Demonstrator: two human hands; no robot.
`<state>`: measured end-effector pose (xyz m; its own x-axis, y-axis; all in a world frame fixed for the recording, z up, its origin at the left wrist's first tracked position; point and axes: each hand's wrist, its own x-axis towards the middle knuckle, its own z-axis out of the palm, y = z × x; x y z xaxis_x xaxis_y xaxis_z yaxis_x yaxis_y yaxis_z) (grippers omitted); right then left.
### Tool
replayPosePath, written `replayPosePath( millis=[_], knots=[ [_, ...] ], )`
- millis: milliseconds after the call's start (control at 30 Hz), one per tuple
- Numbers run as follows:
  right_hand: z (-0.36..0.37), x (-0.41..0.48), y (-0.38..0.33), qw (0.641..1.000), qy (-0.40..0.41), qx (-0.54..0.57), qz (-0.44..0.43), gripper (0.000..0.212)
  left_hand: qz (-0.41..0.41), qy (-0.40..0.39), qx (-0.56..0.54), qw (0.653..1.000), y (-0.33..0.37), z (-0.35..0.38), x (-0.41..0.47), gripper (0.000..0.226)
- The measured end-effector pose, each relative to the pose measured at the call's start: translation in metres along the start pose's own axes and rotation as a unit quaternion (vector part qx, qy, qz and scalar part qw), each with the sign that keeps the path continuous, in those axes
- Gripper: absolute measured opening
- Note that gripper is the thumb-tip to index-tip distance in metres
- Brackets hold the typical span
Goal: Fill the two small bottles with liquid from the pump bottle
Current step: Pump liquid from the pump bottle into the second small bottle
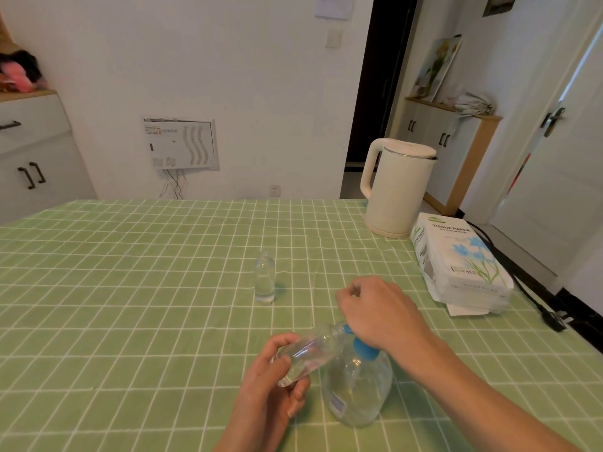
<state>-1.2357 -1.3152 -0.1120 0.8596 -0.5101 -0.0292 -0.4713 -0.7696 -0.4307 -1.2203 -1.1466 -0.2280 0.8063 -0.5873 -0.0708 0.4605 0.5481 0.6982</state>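
Right now I am gripping one small bottle (310, 350) between the thumb and curled fingers of my left hand (277, 383) at lower centre, tilting it so its mouth is meeting the blue nozzle of the pump bottle (359, 386), which is standing on the desk (130, 288) just beside it. My right hand (381, 308) is curling over the pump head, hiding it, presumably to press liquid across. The other small bottle (265, 278) is standing upright mid-frame, well apart, likely to keep it clear of my arms.
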Motion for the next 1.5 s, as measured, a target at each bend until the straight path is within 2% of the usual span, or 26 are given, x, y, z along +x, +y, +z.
replayPosePath(
  millis=[267,500,667,767,833,900,1000,1167,1367,1500],
  knots=[
    [-0.011,-0.001,-0.006,0.998,0.023,-0.050,-0.022,0.033,-0.001,-0.009,-0.008,1.000,0.001,0.000,-0.001,0.099],
    [-0.002,0.001,0.000,1.000,0.001,-0.024,-0.005,0.050,0.001,-0.007,0.000,1.000,0.002,-0.001,-0.001,0.082],
    [-0.002,0.000,0.002,1.000,0.003,-0.028,-0.006,0.052,-0.003,0.000,0.016,1.000,0.001,0.001,-0.001,0.089],
    [-0.006,0.000,-0.001,0.999,0.012,-0.042,-0.013,0.051,0.000,0.001,0.015,1.000,0.001,-0.001,-0.001,0.070],
    [-0.007,0.001,-0.002,0.998,0.016,-0.053,-0.015,0.048,0.002,-0.003,0.016,1.000,0.002,-0.001,-0.002,0.066],
    [-0.005,0.003,-0.001,0.999,0.006,-0.039,-0.008,0.048,0.004,-0.007,0.015,1.000,0.002,0.000,-0.002,0.064],
    [-0.002,0.003,0.002,1.000,-0.018,-0.014,0.008,0.050,0.002,0.001,0.013,1.000,0.002,0.000,-0.001,0.047],
    [0.000,0.003,0.003,1.000,-0.012,-0.024,0.007,0.049,-0.001,0.011,0.032,0.999,0.001,0.001,-0.002,0.059],
    [-0.006,0.004,-0.003,0.997,0.035,-0.066,-0.025,0.046,0.002,0.006,0.045,0.999,0.003,0.002,-0.004,0.060],
    [-0.002,0.005,0.000,0.999,0.013,-0.039,-0.003,0.049,0.005,0.007,0.040,0.999,0.003,0.001,-0.003,0.057]
  ],
)
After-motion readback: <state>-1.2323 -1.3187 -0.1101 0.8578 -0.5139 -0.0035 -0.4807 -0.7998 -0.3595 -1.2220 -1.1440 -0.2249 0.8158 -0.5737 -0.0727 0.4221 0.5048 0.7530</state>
